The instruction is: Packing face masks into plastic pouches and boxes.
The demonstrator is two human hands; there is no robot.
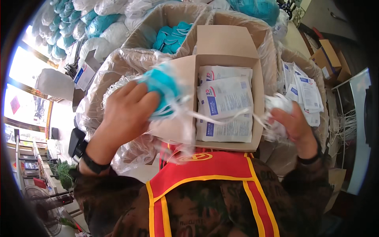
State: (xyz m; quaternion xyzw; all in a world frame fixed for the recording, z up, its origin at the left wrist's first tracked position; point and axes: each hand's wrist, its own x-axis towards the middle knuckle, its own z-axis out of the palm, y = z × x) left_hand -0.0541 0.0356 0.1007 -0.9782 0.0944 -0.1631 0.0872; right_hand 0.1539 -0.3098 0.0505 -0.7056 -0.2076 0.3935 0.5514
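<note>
My left hand [126,114] is closed on a teal face mask [164,89] with white straps, held over the left flap of an open cardboard box [227,41]. Motion blurs the mask, and I cannot tell whether it is a single one or a small stack. On the box's right side, my right hand [292,124] has its fingers closed around a bundle of white straps [278,104], also blurred. A loose white strap stretches between the two hands, across the box. Inside the box lie flat white printed packets [225,98] with blue labels.
Behind stands a plastic-lined carton holding teal mask pieces [173,36]. To the left, another lined carton [92,98] has white straps in it. More white packets [306,89] fill a carton on the right. Bulging bags [104,25] are piled at the far left.
</note>
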